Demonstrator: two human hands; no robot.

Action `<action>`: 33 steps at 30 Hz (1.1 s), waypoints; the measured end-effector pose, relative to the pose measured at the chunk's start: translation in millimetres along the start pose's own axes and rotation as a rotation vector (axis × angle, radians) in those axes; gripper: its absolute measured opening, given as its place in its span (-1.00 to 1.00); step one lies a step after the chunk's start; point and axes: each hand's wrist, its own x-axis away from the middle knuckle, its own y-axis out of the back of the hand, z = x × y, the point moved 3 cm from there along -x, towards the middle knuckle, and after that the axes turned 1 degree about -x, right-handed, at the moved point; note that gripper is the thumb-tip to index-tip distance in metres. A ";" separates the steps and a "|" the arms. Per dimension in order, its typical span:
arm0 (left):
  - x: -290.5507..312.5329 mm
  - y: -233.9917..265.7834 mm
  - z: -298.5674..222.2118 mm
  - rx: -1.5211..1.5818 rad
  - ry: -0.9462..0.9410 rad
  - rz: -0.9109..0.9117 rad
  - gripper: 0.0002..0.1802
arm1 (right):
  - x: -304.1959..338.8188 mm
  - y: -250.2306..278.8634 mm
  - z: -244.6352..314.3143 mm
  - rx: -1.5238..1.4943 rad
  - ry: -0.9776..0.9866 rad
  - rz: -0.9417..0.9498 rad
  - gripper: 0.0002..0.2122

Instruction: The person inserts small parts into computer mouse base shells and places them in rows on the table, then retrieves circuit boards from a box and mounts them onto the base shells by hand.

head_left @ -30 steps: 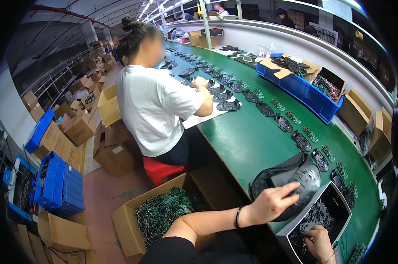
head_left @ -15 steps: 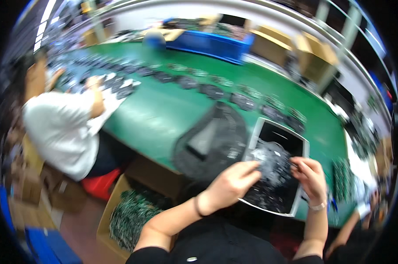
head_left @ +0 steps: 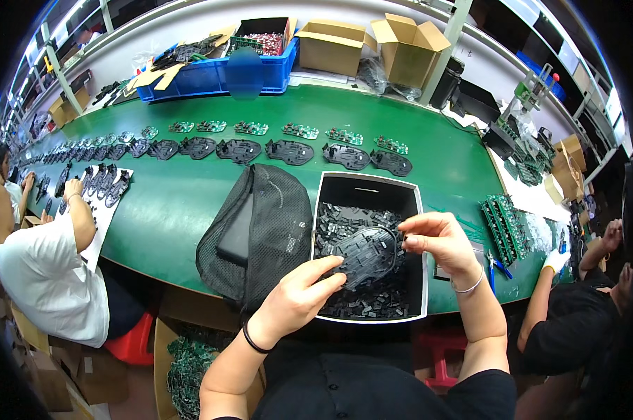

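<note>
My left hand (head_left: 301, 292) grips the lower left edge of a black plastic base plate (head_left: 364, 257), an oval shell with moulded ribs. It is held tilted above an open box with a white rim (head_left: 423, 280) full of small black plastic parts (head_left: 341, 222). My right hand (head_left: 442, 243) is at the plate's upper right edge, thumb and finger pinched together. Something small and dark shows at those fingertips, too little to name. To the left of the box lies a black mesh bag (head_left: 274, 217) with a dark block inside.
Across the green table (head_left: 183, 203) runs a row of black base plates (head_left: 288, 152) with green circuit boards (head_left: 300, 131) behind it. Blue-handled pliers (head_left: 498, 266) and stacked boards (head_left: 502, 224) lie right. Co-workers sit at left, one in a white shirt (head_left: 57, 273), and at right (head_left: 568, 308).
My view has swung to the right and steadied, so the box and hands appear further left. Both hands stay over the box; the base plate now shows clearly in my left hand.
</note>
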 end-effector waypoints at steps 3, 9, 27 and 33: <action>-1.1 -0.1 1.4 0.012 -0.017 0.028 -0.71 | -7.3 -16.4 20.9 0.451 0.123 0.008 -0.92; -1.3 0.5 1.3 -0.013 -0.040 0.032 -0.73 | -35.1 -45.4 24.8 0.901 0.403 0.163 -0.87; -2.4 -3.4 4.4 0.073 -0.058 0.063 -0.72 | -69.3 -28.8 1.7 0.533 -0.200 0.466 -0.79; -2.6 -4.6 3.8 0.088 -0.035 0.084 -0.71 | -53.1 -19.8 25.9 0.692 0.099 0.468 -0.58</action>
